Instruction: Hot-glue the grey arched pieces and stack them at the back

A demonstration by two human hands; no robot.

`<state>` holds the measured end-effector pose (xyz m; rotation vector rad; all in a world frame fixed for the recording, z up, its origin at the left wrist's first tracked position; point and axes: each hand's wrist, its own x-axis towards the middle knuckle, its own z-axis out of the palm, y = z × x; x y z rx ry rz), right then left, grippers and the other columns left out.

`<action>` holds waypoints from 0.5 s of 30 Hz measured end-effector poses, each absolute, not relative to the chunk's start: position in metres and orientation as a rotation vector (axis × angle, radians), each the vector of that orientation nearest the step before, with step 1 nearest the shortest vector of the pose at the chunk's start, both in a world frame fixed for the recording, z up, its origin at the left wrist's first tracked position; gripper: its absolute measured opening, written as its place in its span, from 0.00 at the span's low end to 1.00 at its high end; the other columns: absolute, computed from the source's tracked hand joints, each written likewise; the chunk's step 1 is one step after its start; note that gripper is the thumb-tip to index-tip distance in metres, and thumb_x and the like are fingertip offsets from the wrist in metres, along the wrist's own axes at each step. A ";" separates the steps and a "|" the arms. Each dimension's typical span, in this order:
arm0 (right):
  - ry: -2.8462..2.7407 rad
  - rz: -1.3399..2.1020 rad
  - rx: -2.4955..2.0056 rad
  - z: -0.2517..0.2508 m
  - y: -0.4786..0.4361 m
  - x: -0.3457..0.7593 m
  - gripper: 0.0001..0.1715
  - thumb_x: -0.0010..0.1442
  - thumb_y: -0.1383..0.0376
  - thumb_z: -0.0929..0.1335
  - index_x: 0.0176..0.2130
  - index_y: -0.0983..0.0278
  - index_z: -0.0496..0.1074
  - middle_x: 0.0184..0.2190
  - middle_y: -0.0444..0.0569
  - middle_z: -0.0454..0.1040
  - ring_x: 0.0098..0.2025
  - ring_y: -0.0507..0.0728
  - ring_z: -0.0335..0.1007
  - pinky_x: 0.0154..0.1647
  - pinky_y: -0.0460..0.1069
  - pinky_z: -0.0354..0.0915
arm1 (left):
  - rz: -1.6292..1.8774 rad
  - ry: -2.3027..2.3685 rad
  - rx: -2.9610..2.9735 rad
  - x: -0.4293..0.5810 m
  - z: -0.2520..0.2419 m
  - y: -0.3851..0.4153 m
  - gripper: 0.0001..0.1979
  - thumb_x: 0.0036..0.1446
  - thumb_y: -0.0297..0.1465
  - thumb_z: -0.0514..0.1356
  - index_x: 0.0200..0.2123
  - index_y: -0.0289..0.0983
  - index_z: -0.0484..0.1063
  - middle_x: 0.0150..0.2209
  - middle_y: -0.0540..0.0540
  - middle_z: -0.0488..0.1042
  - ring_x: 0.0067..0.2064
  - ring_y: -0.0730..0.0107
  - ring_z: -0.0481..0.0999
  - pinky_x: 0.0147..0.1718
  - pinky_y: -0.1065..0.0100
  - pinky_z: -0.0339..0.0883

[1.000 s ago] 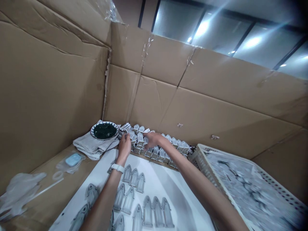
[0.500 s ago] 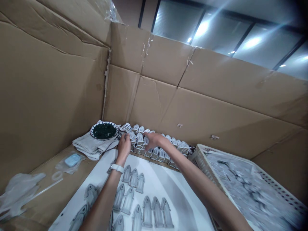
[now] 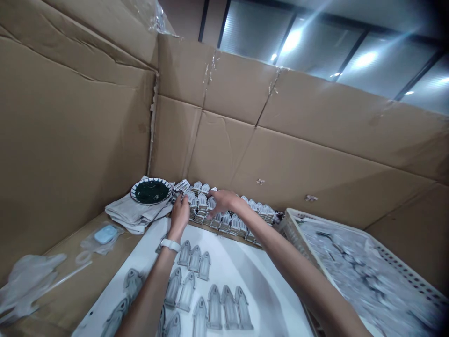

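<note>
Small grey arch-shaped pieces stand in stacks [image 3: 234,223] in rows along the back cardboard wall. At the left end of those rows is my left hand [image 3: 180,213], its fingers curled against the stacks; whatever they grip is hidden. My right hand [image 3: 224,202] reaches over the middle of the rows, thumb and fingers apart, close to the stack tops. Between my forearms, larger-looking single arch pieces [image 3: 229,306] lie flat on a white board [image 3: 270,299]. A white band circles my left wrist.
A patterned plate [image 3: 151,191] with dark green contents rests on folded cloth [image 3: 136,213] at the left. Nearby lie a light-blue object [image 3: 105,234] in clear plastic, a tape ring [image 3: 83,257] and a crumpled plastic bag [image 3: 30,281]. A cream basket [image 3: 293,229] of wrapped items stands right.
My right hand has shifted very slightly left over the stacks. My left hand stays at the left end of the rows. The view has moved a little.
</note>
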<state>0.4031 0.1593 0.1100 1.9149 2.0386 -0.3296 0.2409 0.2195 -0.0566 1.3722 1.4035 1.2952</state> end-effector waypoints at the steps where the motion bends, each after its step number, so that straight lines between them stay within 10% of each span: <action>1: 2.042 -0.305 1.913 0.113 0.158 0.403 0.30 0.75 0.50 0.74 0.67 0.61 0.74 0.55 0.54 0.83 0.49 0.62 0.83 0.55 0.63 0.79 | 1.295 1.409 1.356 0.241 -0.056 0.219 0.23 0.75 0.44 0.65 0.64 0.39 0.75 0.68 0.37 0.74 0.67 0.50 0.75 0.69 0.41 0.71; 7: 2.099 -0.101 1.957 0.146 0.117 0.411 0.56 0.56 0.52 0.85 0.74 0.59 0.67 0.61 0.61 0.82 0.63 0.76 0.79 0.59 0.64 0.73 | 1.301 1.418 1.303 0.239 -0.051 0.218 0.23 0.75 0.45 0.64 0.64 0.39 0.76 0.69 0.37 0.73 0.70 0.49 0.73 0.72 0.40 0.66; 15: 2.008 -0.522 1.800 0.117 -0.013 0.439 0.47 0.52 0.53 0.87 0.66 0.51 0.75 0.53 0.47 0.87 0.56 0.70 0.83 0.50 0.57 0.72 | 1.353 1.333 1.358 0.239 -0.057 0.224 0.26 0.75 0.50 0.61 0.62 0.36 0.76 0.65 0.36 0.77 0.68 0.49 0.76 0.72 0.40 0.64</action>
